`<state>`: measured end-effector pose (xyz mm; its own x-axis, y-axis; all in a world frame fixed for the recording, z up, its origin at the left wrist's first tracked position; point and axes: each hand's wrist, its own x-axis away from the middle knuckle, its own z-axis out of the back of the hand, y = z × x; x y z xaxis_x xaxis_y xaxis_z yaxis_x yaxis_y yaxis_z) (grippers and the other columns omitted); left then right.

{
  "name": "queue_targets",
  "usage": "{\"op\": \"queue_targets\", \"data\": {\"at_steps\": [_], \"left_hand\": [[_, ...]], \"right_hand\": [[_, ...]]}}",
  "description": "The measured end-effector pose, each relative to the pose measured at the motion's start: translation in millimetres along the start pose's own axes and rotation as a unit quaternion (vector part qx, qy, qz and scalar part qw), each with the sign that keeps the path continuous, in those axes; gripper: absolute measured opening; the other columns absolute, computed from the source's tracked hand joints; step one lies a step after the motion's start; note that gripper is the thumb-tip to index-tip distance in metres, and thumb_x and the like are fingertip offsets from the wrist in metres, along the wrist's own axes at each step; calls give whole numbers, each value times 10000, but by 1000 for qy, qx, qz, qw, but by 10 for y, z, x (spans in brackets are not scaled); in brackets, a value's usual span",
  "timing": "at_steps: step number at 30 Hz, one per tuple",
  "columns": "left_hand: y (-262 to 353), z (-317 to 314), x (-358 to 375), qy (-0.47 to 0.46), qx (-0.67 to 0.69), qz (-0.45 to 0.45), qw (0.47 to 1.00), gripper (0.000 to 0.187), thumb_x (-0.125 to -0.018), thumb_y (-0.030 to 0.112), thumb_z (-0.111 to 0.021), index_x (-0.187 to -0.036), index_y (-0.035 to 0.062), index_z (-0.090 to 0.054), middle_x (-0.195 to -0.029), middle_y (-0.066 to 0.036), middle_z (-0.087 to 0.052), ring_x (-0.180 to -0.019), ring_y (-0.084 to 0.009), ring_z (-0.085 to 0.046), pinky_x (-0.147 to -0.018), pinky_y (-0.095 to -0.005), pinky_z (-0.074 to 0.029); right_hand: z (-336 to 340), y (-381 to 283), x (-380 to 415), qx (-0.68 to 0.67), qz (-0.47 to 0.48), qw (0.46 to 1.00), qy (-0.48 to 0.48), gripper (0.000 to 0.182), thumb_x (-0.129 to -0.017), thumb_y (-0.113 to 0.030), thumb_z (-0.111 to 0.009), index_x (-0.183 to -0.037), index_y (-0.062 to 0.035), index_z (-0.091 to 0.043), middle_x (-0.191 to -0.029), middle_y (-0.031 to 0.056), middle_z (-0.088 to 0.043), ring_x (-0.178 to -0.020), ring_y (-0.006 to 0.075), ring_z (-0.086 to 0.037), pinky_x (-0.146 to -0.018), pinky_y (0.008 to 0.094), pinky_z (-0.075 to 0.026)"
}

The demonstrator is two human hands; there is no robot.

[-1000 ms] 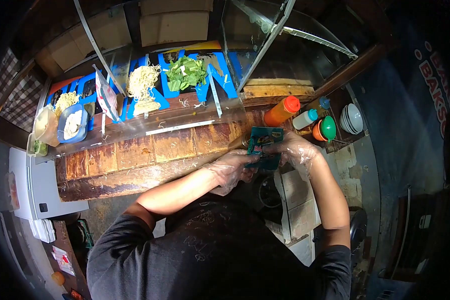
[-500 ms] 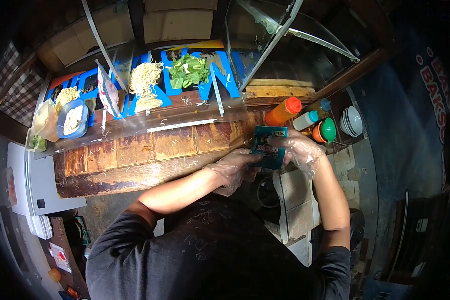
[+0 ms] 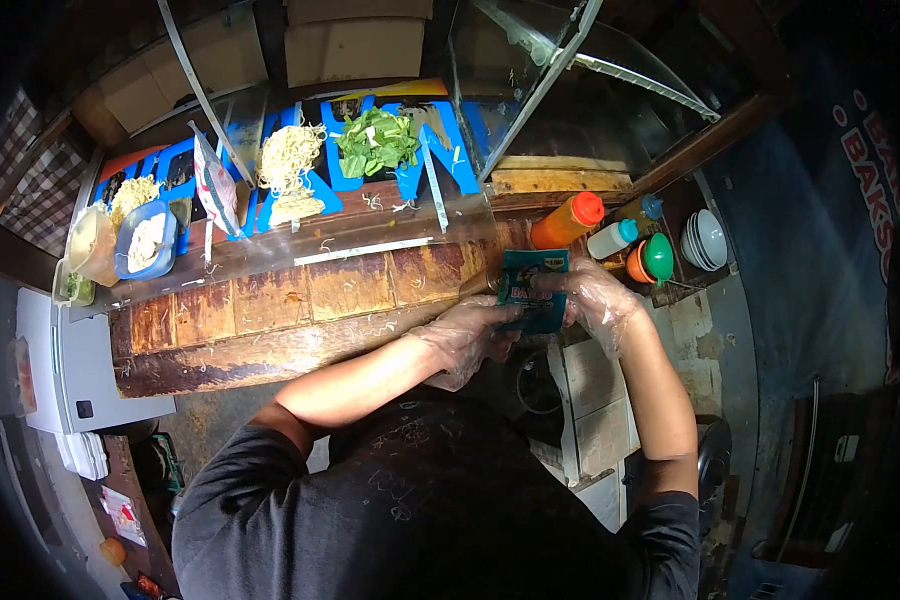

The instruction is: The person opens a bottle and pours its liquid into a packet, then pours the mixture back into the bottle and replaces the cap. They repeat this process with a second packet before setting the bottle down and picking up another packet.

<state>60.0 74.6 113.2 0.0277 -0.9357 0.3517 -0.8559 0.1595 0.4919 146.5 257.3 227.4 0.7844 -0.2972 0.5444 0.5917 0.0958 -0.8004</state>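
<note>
A flat teal packet (image 3: 536, 314) with printed lettering is held between both hands, in front of the wooden counter. My left hand (image 3: 467, 336), in a clear plastic glove, grips its lower left edge with the thumb across the front. My right hand (image 3: 602, 301), gloved the same way, pinches its right side, thumb on the printed face. The fingers behind the packet are hidden. Just beyond the right hand stand an orange sauce bottle (image 3: 560, 226) with a red cap and a white bottle (image 3: 607, 241) with a turquoise cap.
Noodles (image 3: 291, 165) and chopped greens (image 3: 378, 144) lie behind glass on the shelf. A blue tub (image 3: 148, 262) sits at left. The wooden counter (image 3: 300, 295) carries noodle scraps. At right are a green-lidded container (image 3: 657, 258) and stacked white bowls (image 3: 707, 241).
The packet has shifted slightly to the left and tilted a little, with both hands still on it. Everything else stays in place.
</note>
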Motion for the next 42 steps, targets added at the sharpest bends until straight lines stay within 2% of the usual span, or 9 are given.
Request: {"op": "queue_targets", "data": {"at_steps": [7,19,29,35,42], "left_hand": [[-8,-55,28,17,52,6,998,224,-937,279,-704,-1076,116,-637,-923,8,-614,-807,-116,-547,-674,-281,-450],[-19,-35,-26,-8,71,22,997,239,-945,248,-693,-1136,119,-630,-957,30,-601,-814,-107,-541,-659,-280,-467],[-58,-11,-64,-15,78,21,997,240,-946,249,-693,-1132,119,-617,-928,20,-595,-795,-103,-542,-645,-269,-444],[-38,-41,-33,-42,83,13,996,238,-939,263,-702,-1112,123,-618,-905,27,-590,-787,-95,-546,-640,-261,-437],[-15,-91,9,-11,91,11,996,234,-936,241,-706,-1112,113,-618,-910,14,-602,-770,-99,-560,-632,-260,-462]], "right_hand": [[10,-41,-10,-9,-35,999,-7,271,-855,-229,-720,-1054,-46,-713,-791,34,-691,-568,113,-559,-511,265,-433],[19,-47,-13,-42,-15,999,-14,289,-841,-204,-710,-1092,-60,-710,-797,24,-700,-526,94,-539,-472,233,-413],[92,21,-103,-20,-12,1000,-17,275,-838,-185,-716,-1059,-22,-699,-769,54,-689,-534,125,-575,-470,263,-447],[98,57,-119,-25,-13,999,-18,287,-836,-185,-716,-1071,-22,-697,-811,58,-697,-553,133,-587,-475,266,-456],[81,-3,-77,-30,-20,999,-25,292,-831,-181,-708,-1087,-42,-699,-851,44,-703,-589,121,-587,-485,256,-443]]}}
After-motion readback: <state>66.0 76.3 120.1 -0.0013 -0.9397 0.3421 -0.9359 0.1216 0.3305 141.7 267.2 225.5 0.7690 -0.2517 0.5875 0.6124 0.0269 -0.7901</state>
